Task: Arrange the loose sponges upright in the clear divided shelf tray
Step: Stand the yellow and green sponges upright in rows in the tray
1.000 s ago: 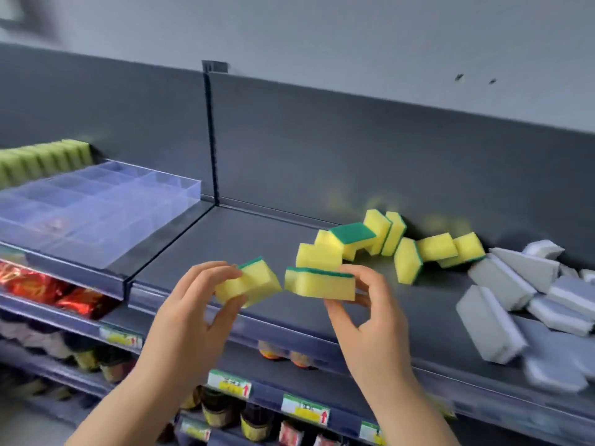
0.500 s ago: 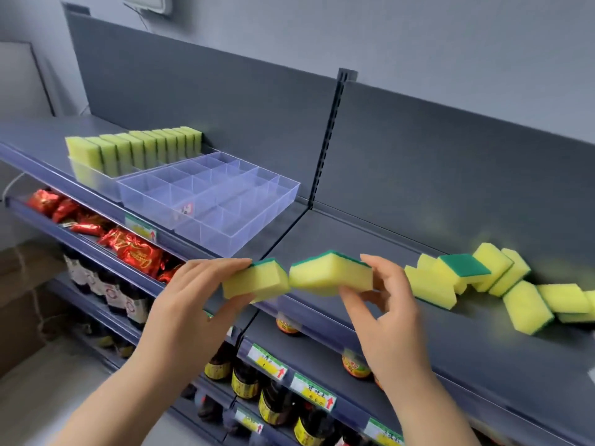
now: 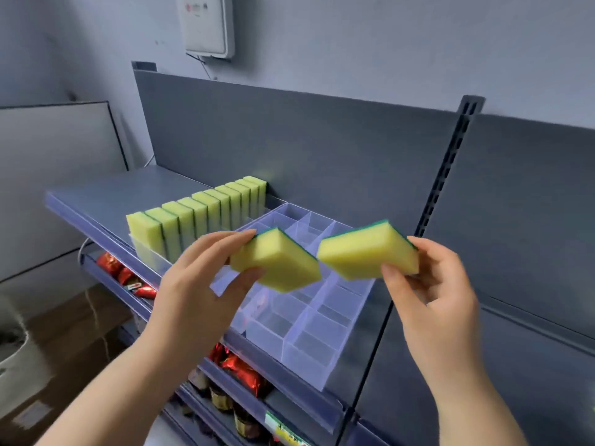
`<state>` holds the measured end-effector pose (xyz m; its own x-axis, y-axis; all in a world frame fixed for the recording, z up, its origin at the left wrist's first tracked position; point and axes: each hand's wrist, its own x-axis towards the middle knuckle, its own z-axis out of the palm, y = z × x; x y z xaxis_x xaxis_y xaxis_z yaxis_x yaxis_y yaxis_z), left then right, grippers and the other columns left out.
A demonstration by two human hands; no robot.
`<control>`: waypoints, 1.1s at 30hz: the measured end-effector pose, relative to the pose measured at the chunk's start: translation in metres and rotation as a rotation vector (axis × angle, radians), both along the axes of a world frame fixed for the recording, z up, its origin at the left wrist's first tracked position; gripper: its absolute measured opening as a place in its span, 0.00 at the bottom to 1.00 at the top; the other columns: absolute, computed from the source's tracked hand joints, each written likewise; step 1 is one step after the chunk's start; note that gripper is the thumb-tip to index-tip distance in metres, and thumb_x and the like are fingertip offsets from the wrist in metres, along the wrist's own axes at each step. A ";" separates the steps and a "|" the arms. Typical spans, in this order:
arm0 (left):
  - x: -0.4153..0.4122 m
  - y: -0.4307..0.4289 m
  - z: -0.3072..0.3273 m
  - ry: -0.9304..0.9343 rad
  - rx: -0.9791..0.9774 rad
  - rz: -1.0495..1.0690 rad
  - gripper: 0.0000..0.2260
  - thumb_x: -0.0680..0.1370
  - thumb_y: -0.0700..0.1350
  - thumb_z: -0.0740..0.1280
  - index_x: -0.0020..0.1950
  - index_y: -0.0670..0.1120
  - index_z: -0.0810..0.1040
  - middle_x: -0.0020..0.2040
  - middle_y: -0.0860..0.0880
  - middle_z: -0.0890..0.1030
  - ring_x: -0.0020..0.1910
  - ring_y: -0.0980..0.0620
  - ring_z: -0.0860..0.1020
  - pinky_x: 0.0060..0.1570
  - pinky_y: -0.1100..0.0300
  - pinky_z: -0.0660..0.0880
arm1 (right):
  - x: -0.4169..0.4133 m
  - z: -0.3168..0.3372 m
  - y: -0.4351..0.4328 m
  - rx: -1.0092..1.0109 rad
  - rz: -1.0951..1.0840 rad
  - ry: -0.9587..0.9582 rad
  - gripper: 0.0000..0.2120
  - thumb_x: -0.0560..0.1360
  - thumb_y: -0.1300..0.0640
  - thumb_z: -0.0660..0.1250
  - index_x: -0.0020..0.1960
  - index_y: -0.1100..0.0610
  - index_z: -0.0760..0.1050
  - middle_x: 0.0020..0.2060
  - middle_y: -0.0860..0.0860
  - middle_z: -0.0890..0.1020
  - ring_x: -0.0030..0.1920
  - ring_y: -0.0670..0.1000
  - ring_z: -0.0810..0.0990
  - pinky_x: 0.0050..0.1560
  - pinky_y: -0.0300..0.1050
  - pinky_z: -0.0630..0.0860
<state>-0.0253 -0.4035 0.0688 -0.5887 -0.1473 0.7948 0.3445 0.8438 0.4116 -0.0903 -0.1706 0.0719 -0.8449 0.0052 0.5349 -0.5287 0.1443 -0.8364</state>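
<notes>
Left hand (image 3: 193, 294) pinches left sponge (image 3: 277, 265), right hand (image 3: 441, 294) right sponge (image 3: 367, 252); divided tray (image 3: 309, 346) at six o'clock. Slack grips risk flat landings.

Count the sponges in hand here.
2: the left sponge, pinched by the left hand; the right sponge, pinched by the right hand. Both are near the tray. None seems hidden.

Hands: two, left hand (image 3: 196, 284) and right hand (image 3: 441, 294)
Held sponges: two, left sponge (image 3: 277, 265) and right sponge (image 3: 367, 252)
Upright sponges (image 3: 199, 217): about ten, one row
Clear divided tray (image 3: 301, 363): one
</notes>
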 end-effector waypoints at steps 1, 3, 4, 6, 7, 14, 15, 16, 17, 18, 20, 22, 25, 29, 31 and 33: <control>-0.008 -0.012 0.004 0.012 -0.018 0.009 0.18 0.72 0.47 0.69 0.61 0.47 0.75 0.54 0.52 0.77 0.49 0.59 0.75 0.54 0.67 0.73 | -0.010 0.003 -0.010 0.015 0.011 0.009 0.15 0.70 0.56 0.72 0.53 0.44 0.73 0.47 0.39 0.80 0.44 0.41 0.79 0.42 0.29 0.73; -0.021 -0.034 0.012 0.022 -0.061 0.024 0.19 0.72 0.49 0.70 0.61 0.45 0.75 0.55 0.51 0.76 0.49 0.58 0.75 0.55 0.68 0.72 | -0.027 0.010 -0.027 0.059 0.032 0.012 0.15 0.68 0.51 0.71 0.54 0.44 0.73 0.47 0.39 0.80 0.46 0.41 0.80 0.44 0.31 0.74; -0.027 -0.045 0.015 0.021 -0.087 0.037 0.19 0.72 0.49 0.70 0.61 0.44 0.76 0.54 0.51 0.76 0.50 0.59 0.74 0.56 0.72 0.70 | -0.034 0.012 -0.034 0.074 0.038 0.009 0.16 0.67 0.50 0.72 0.54 0.44 0.73 0.47 0.39 0.80 0.46 0.41 0.80 0.44 0.31 0.74; -0.039 -0.064 0.020 0.006 -0.129 0.056 0.18 0.70 0.46 0.70 0.59 0.41 0.78 0.53 0.51 0.75 0.49 0.62 0.71 0.55 0.77 0.66 | -0.045 0.017 -0.047 0.080 0.042 -0.003 0.17 0.67 0.49 0.73 0.54 0.45 0.74 0.47 0.39 0.81 0.47 0.41 0.80 0.44 0.29 0.73; -0.045 -0.074 0.021 -0.007 -0.135 0.052 0.18 0.70 0.46 0.70 0.58 0.41 0.78 0.52 0.51 0.75 0.47 0.62 0.72 0.53 0.77 0.66 | -0.050 0.018 -0.053 0.082 0.046 -0.011 0.16 0.66 0.49 0.71 0.54 0.46 0.74 0.47 0.40 0.81 0.47 0.41 0.80 0.43 0.29 0.73; -0.099 -0.155 0.036 -0.091 -0.093 -0.120 0.17 0.71 0.49 0.70 0.58 0.47 0.79 0.50 0.53 0.79 0.43 0.60 0.77 0.50 0.71 0.73 | -0.077 0.026 -0.101 0.215 -0.008 -0.046 0.16 0.69 0.58 0.71 0.54 0.46 0.74 0.45 0.44 0.82 0.46 0.47 0.81 0.47 0.39 0.77; -0.109 -0.169 0.040 -0.088 -0.110 -0.142 0.17 0.70 0.48 0.70 0.58 0.47 0.79 0.50 0.54 0.79 0.44 0.62 0.77 0.51 0.72 0.73 | -0.080 0.030 -0.111 0.229 -0.025 -0.042 0.16 0.69 0.59 0.71 0.54 0.45 0.74 0.46 0.44 0.82 0.45 0.47 0.81 0.48 0.40 0.77; -0.119 -0.183 0.044 -0.088 -0.133 -0.161 0.17 0.70 0.48 0.71 0.58 0.47 0.79 0.50 0.54 0.79 0.45 0.64 0.77 0.51 0.73 0.72 | -0.083 0.034 -0.121 0.239 -0.043 -0.039 0.17 0.69 0.60 0.71 0.53 0.44 0.74 0.46 0.43 0.82 0.45 0.47 0.81 0.48 0.41 0.77; -0.130 -0.197 0.047 -0.093 -0.155 -0.181 0.17 0.70 0.49 0.72 0.58 0.47 0.79 0.49 0.54 0.79 0.45 0.64 0.77 0.52 0.73 0.72 | -0.086 0.039 -0.131 0.244 -0.058 -0.039 0.17 0.69 0.61 0.71 0.52 0.44 0.74 0.46 0.42 0.82 0.45 0.46 0.81 0.48 0.40 0.77; -0.141 -0.211 0.050 -0.099 -0.172 -0.206 0.17 0.70 0.50 0.72 0.58 0.47 0.79 0.49 0.54 0.79 0.46 0.65 0.76 0.52 0.75 0.71 | -0.088 0.044 -0.143 0.247 -0.071 -0.046 0.17 0.69 0.61 0.71 0.52 0.44 0.74 0.46 0.41 0.82 0.45 0.45 0.81 0.48 0.39 0.77; -0.163 -0.237 0.054 -0.104 -0.203 -0.266 0.17 0.71 0.51 0.72 0.58 0.47 0.79 0.50 0.53 0.79 0.45 0.63 0.77 0.51 0.75 0.71 | -0.093 0.053 -0.166 0.260 -0.096 -0.062 0.17 0.69 0.61 0.71 0.52 0.44 0.74 0.46 0.40 0.82 0.46 0.45 0.81 0.48 0.37 0.77; -0.184 -0.261 0.056 -0.101 -0.242 -0.323 0.17 0.72 0.53 0.69 0.58 0.48 0.79 0.50 0.54 0.79 0.44 0.61 0.77 0.50 0.71 0.72 | -0.097 0.058 -0.190 0.269 -0.128 -0.075 0.17 0.69 0.62 0.71 0.51 0.45 0.74 0.47 0.40 0.82 0.46 0.45 0.81 0.48 0.35 0.77; -0.211 -0.293 0.058 -0.094 -0.251 -0.394 0.19 0.72 0.55 0.64 0.59 0.47 0.78 0.51 0.59 0.77 0.44 0.61 0.76 0.49 0.70 0.72 | -0.105 0.058 -0.222 0.271 -0.195 -0.109 0.17 0.69 0.63 0.71 0.53 0.46 0.74 0.47 0.40 0.82 0.47 0.44 0.81 0.49 0.35 0.77; -0.238 -0.317 0.057 -0.093 -0.207 -0.449 0.16 0.74 0.52 0.70 0.59 0.47 0.78 0.50 0.63 0.75 0.47 0.65 0.75 0.50 0.76 0.69 | -0.110 0.051 -0.247 0.236 -0.287 -0.170 0.17 0.70 0.64 0.70 0.56 0.51 0.74 0.45 0.44 0.82 0.45 0.43 0.81 0.47 0.33 0.76; -0.248 -0.318 0.058 -0.110 -0.181 -0.484 0.17 0.72 0.49 0.70 0.59 0.46 0.78 0.50 0.62 0.76 0.48 0.66 0.75 0.51 0.78 0.68 | -0.112 0.049 -0.252 0.215 -0.327 -0.198 0.16 0.71 0.65 0.70 0.56 0.53 0.74 0.47 0.45 0.82 0.45 0.43 0.81 0.46 0.32 0.76; -0.254 -0.314 0.058 -0.123 -0.179 -0.517 0.17 0.72 0.49 0.70 0.59 0.46 0.78 0.50 0.61 0.76 0.47 0.69 0.74 0.51 0.80 0.66 | -0.115 0.049 -0.252 0.208 -0.365 -0.215 0.16 0.71 0.65 0.70 0.56 0.53 0.74 0.47 0.45 0.82 0.45 0.42 0.81 0.48 0.33 0.77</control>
